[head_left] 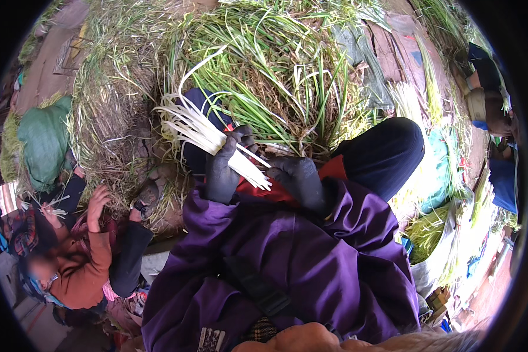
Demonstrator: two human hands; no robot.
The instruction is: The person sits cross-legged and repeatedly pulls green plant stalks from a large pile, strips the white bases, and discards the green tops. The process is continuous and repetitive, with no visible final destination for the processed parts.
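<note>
My left hand (223, 167), in a dark grey glove, is closed round a bundle of white chive stalks (196, 126). The cut-looking ends point down to the right, and the loose, curling ends fan out up to the left. One stalk (252, 155) sticks out from the bundle towards my right hand (299, 176), also gloved. The fingers of that hand are pinched at this stalk's end, partly hidden by the glove. Just beyond my hands lies a large heap of long green chives (276, 76), mixed with dry brown leaves.
My bent knee (387, 152) in dark trousers is at the right. A person (82, 264) in a brown top sits at the left with stalks in one hand, near a green sack (46, 141). Pale stalk bundles (428, 229) and a turquoise bag (437, 170) lie at the right.
</note>
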